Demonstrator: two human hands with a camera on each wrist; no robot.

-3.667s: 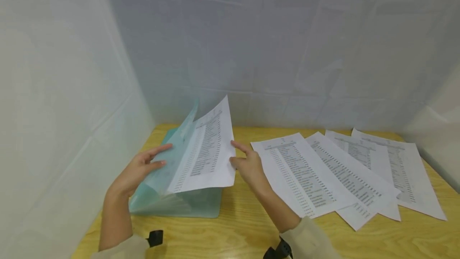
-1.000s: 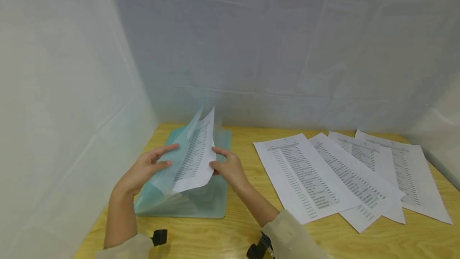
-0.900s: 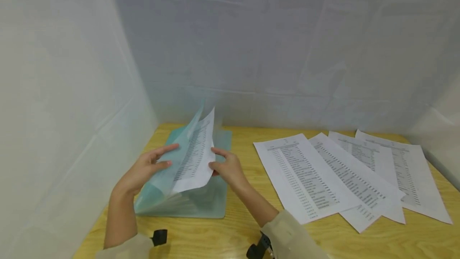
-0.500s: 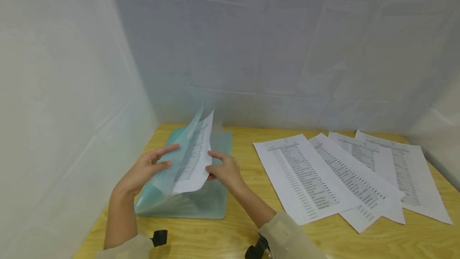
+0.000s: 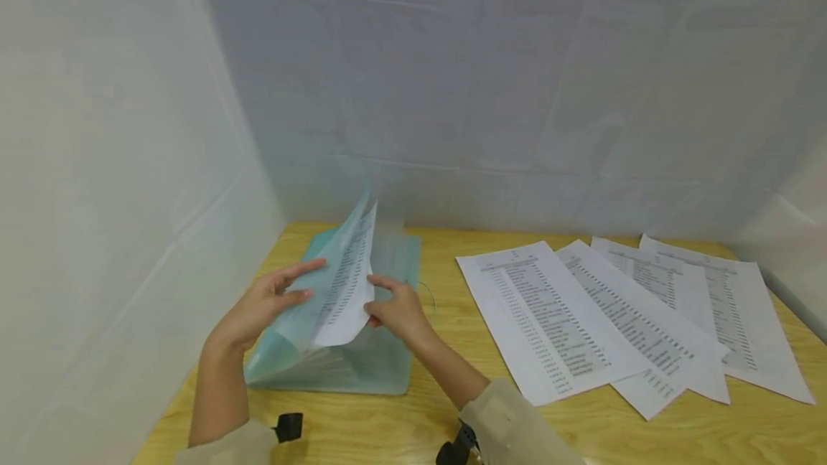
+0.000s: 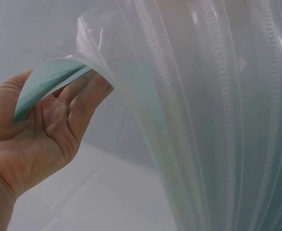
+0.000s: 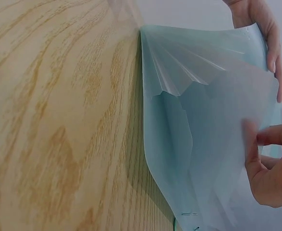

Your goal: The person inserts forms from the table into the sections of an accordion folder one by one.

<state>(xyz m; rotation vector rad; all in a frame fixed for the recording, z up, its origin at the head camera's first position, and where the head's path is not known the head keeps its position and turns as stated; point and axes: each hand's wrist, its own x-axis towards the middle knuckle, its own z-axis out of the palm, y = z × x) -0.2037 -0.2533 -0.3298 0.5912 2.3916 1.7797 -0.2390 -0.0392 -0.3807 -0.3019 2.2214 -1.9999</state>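
Observation:
A pale teal translucent expanding file folder (image 5: pixel 381 372) lies on the table at left, its cover raised. My left hand (image 5: pixel 258 307) holds that cover by its edge; in the left wrist view, the fingers of my left hand (image 6: pixel 44 130) bend behind the plastic. A printed sheet of paper (image 5: pixel 349 300) stands tilted inside the folder, partly hidden by the cover. Between thumb and fingers, my right hand (image 5: pixel 402 314) pinches the sheet's right edge. Pleated dividers (image 6: pixel 227 110) fan out in the left wrist view. In the right wrist view, my right hand (image 7: pixel 275 168) is at the folder's side.
Several printed sheets (image 5: pixel 549 321) lie fanned out and overlapping on the right of the wooden table (image 5: pixel 362 429). A thin elastic cord (image 5: pixel 431 296) loops from the folder's right edge. White sheeting (image 5: pixel 504 92) hangs at the back and sides.
My right hand has moved left and slightly down with the sheet, which now shows less beyond the cover. My left hand keeps its hold on the cover. The cord loop has come into sight.

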